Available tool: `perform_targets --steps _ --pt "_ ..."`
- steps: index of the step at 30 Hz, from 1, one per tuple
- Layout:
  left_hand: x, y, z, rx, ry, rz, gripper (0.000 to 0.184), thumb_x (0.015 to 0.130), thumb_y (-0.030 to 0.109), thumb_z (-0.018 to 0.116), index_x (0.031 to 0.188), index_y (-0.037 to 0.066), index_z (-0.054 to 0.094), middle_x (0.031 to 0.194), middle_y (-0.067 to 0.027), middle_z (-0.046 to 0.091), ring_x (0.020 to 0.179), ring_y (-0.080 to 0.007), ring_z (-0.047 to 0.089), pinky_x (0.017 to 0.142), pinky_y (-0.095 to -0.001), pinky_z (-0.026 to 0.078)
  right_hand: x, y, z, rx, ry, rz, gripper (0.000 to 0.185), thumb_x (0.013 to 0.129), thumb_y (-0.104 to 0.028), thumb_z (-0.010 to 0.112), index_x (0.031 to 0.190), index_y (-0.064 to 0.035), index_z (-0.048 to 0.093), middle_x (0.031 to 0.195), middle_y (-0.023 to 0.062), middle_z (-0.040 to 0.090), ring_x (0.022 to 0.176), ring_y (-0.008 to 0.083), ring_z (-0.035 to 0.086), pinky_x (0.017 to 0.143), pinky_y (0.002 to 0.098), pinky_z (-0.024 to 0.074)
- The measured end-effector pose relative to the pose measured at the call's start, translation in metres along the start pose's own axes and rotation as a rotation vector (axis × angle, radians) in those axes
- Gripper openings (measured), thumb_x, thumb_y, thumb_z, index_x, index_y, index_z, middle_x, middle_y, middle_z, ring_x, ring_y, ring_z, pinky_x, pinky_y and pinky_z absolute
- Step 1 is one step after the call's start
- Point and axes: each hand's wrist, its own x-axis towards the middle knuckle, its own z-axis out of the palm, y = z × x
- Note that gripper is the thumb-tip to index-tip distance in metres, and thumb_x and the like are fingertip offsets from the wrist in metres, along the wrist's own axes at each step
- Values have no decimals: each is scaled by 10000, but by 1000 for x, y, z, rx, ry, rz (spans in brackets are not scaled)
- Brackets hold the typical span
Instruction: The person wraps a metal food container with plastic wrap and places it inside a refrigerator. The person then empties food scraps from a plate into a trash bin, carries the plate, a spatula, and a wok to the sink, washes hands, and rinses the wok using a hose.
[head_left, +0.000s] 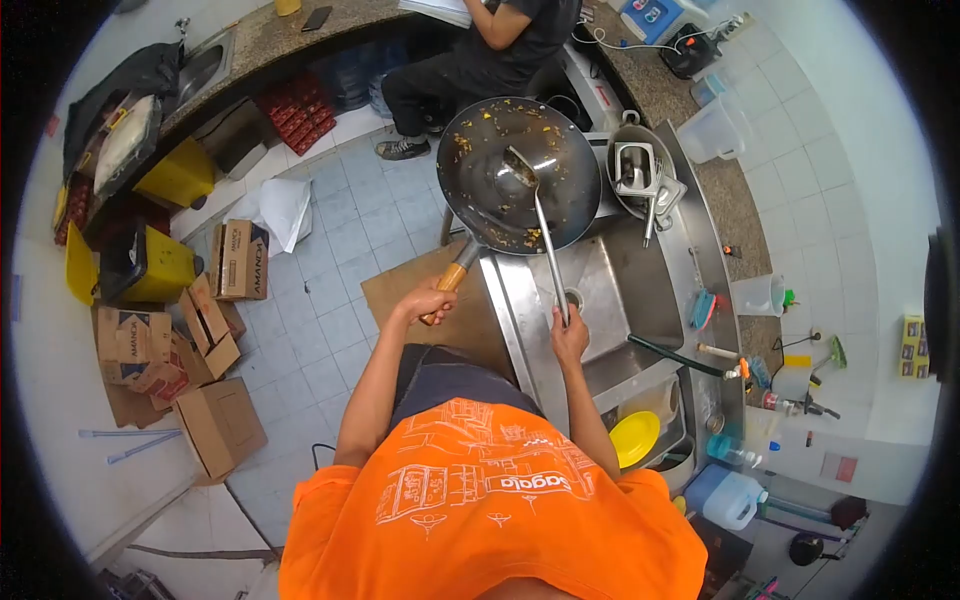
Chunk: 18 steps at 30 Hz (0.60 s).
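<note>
A large dark wok (pixel 480 180) with food scraps stuck around its inside is held out ahead of me, over the near edge of the sink unit. My left hand (pixel 428 300) is closed around its wooden handle (pixel 455 275). In my right hand (pixel 570 335) is the end of a long metal ladle (pixel 547 235). The ladle's head lies inside the wok, near the middle. Below and to the right of the wok is the steel sink basin (pixel 640 270), partly under the ladle's handle.
Metal pans (pixel 635 165) sit beyond the sink. A green hose (pixel 675 357) crosses its edge, and a yellow plate (pixel 635 438) lies in the nearer basin. Another person (pixel 460 70) sits at the far counter. Cardboard boxes (pixel 220 430) and yellow bins (pixel 155 265) stand at left.
</note>
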Motion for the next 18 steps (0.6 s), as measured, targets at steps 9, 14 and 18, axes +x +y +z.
perform_targets --steps 9,14,18 --pt "-3 1 -6 -21 3 -32 159 811 71 547 742 96 406 573 12 450 426 -67 430 373 -262 385 4 -23 -8 -69 115 8 389 920 -466 503 978 -107 641 722 219 645 709 443 622 654 531 459" --pt "4 -10 -8 14 23 -9 157 798 50 533 722 97 404 543 13 433 413 -71 423 369 -261 380 8 -19 -1 -137 172 -20 417 939 -480 464 907 -100 632 690 227 631 689 454 612 632 539 450" --pt "2 -11 -10 16 -17 -63 126 841 89 534 849 109 410 582 32 437 427 -62 415 373 -246 352 1 -9 -4 -72 183 -34 423 938 -491 460 903 -107 633 678 226 625 680 458 605 623 542 446"
